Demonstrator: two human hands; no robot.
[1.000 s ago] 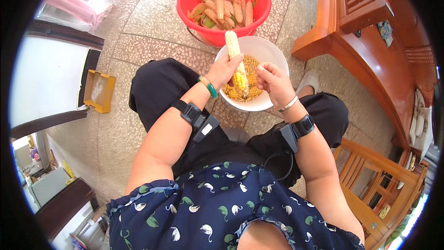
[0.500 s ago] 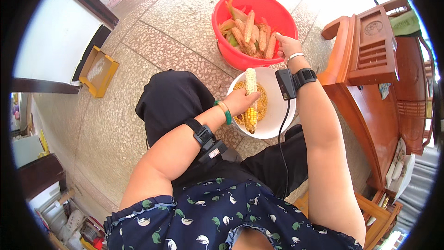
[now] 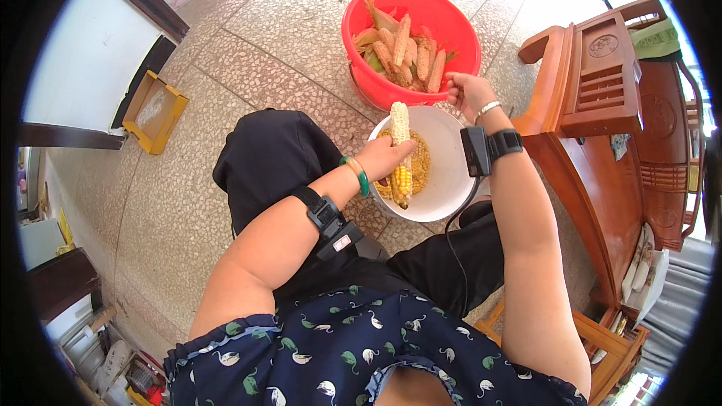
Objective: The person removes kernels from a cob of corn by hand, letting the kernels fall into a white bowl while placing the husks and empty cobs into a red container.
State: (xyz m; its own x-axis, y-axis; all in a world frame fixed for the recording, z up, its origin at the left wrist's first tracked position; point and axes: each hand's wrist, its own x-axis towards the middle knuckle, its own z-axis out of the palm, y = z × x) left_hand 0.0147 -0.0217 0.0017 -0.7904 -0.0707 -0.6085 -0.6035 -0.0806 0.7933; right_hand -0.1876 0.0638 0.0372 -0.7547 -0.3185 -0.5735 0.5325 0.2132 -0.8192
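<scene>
The left hand (image 3: 387,156) grips a half-stripped corn cob (image 3: 400,152) over the white bowl (image 3: 444,195). The right hand (image 3: 465,92) hangs over the red tub (image 3: 376,79) at twelve o'clock, fingers curled — whether it pinches anything cannot be told. Next seems more rubbing — a firm thumb.

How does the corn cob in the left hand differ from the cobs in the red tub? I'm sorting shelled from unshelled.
The corn cob in the left hand keeps yellow kernels low down; the cobs in the red tub look bare. It stands upright over the white bowl; they lie piled. All are corn.
</scene>
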